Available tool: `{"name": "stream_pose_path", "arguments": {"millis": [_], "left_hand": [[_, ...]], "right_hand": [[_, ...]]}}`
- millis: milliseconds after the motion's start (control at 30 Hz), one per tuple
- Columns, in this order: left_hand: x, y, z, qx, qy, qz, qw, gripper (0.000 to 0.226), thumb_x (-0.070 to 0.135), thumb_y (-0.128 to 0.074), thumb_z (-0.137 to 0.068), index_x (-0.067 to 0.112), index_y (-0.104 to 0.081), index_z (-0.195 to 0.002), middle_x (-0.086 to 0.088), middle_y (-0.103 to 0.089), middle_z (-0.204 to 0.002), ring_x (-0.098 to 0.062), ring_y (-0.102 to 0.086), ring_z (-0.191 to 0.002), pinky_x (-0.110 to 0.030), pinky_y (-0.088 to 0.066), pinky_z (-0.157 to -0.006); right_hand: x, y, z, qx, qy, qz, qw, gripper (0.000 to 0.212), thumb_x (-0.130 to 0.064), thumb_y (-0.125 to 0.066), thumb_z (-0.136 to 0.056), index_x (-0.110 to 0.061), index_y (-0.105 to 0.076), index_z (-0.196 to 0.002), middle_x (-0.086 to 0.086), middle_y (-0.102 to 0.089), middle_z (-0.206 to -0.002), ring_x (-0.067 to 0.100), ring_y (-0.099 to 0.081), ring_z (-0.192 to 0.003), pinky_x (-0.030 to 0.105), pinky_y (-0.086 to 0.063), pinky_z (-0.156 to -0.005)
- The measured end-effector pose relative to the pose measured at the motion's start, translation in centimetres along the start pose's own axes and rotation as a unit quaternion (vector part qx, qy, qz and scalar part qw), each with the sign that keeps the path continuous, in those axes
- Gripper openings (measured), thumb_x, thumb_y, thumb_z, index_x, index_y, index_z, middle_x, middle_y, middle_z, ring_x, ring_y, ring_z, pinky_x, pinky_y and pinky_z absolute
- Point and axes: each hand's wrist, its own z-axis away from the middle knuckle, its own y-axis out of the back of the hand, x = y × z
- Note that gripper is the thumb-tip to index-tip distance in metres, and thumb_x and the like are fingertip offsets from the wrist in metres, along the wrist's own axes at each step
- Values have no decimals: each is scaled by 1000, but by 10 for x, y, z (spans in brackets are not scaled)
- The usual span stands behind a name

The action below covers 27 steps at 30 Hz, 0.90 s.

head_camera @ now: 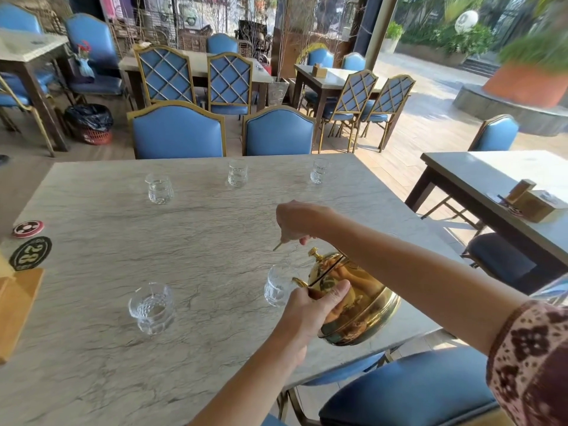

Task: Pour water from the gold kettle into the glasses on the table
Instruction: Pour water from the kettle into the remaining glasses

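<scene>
The gold kettle [359,305] hangs tilted to the left over the near right part of the marble table [215,229]. Its spout touches the rim of a clear glass [276,287]. My right hand [299,221] grips the thin handle above the lid. My left hand [313,305] presses on the kettle's body beside the spout. Another glass [152,307] with some water stands near left. Three more glasses stand along the far side, at left [159,189], middle [237,173] and right [319,170]. I cannot tell whether water is flowing.
A round "28" table marker [30,253], a red coaster [28,229] and a wooden holder [15,309] sit at the table's left edge. Blue chairs [178,133] stand behind the table and one [408,392] beside me. A second table [498,179] is to the right.
</scene>
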Motion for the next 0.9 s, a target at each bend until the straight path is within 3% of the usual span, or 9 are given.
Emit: {"name": "stream_pose_path", "arguments": {"millis": [100, 267, 433, 667, 800, 900], "left_hand": [[-1, 1, -1, -4, 5, 0, 1000, 27, 42, -72, -83, 17, -63, -81, 2, -72, -82, -10, -66, -82, -23, -55, -71], [-1, 2, -2, -4, 0, -5, 1000, 26, 42, -71, -83, 17, -62, -81, 1, -71, -83, -11, -65, -83, -26, -56, -74], [-1, 1, -1, 1, -7, -20, 1000, 29, 43, -70, -83, 17, -62, -78, 1, -70, -79, -11, -65, -80, -24, -54, -72], [-1, 2, 0, -2, -11, -32, 999, 30, 45, -69, -83, 16, -63, -78, 1, -70, -80, -12, -65, -83, -29, -54, -75], [-2, 2, 1, -2, -9, -43, 999, 29, 42, -69, -85, 16, -60, -78, 0, -68, -80, -13, -63, -83, -31, -55, -78], [-3, 3, -1, -1, -3, -56, 998, 31, 44, -70, -83, 15, -59, -82, -2, -68, -85, -14, -64, -85, -27, -54, -73]], "right_hand": [[0, 1, 0, -5, 2, 1, 1000, 22, -6, -61, -93, 9, -60, -109, 4, -52, -58, 11, -55, -46, 22, -47, -48], [0, 2, 1, -5, 1, 2, 1000, 12, -6, -62, -93, 2, -56, -87, 4, -50, -58, 11, -54, -45, 18, -44, -42], [-3, 3, 0, -6, -13, 7, 1000, 31, -10, -62, -93, 9, -57, -117, 5, -52, -58, 11, -54, -44, 18, -45, -40], [-2, 2, -3, 2, -21, -8, 1000, 31, -9, -62, -93, 7, -56, -118, 7, -56, -68, 13, -56, -49, 23, -49, -49], [-1, 1, 0, 3, -31, -31, 999, 34, -8, -61, -93, 9, -54, -121, 15, -63, -90, 13, -54, -48, 22, -48, -49], [3, -2, -1, 16, -30, -32, 999, 24, -6, -61, -93, 9, -58, -112, 8, -54, -68, 12, -54, -46, 21, -47, -47]]}}
